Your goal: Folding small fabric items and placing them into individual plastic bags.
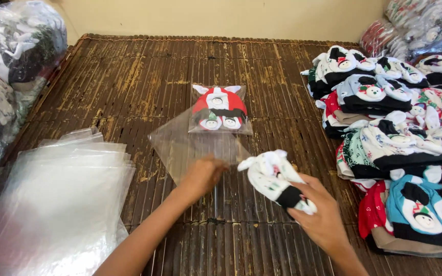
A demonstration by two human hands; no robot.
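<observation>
Right hand clamped on a white baby hat; left hand pinches the clear bag just beside it.

Bag stack left; packed hat centre, behind empty bag; hat pile right.

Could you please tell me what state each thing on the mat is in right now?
left hand: resting on the clear bag, gripping its edge.
right hand: closed around the white sock bundle.
white sock bundle: folded, unbagged, held above the mat.
clear bag: empty, lying flat.
red sock pack: already bagged, lying flat.
stack of clear bags: empty, piled loosely.
sock piles: folded, stacked, unbagged.
</observation>
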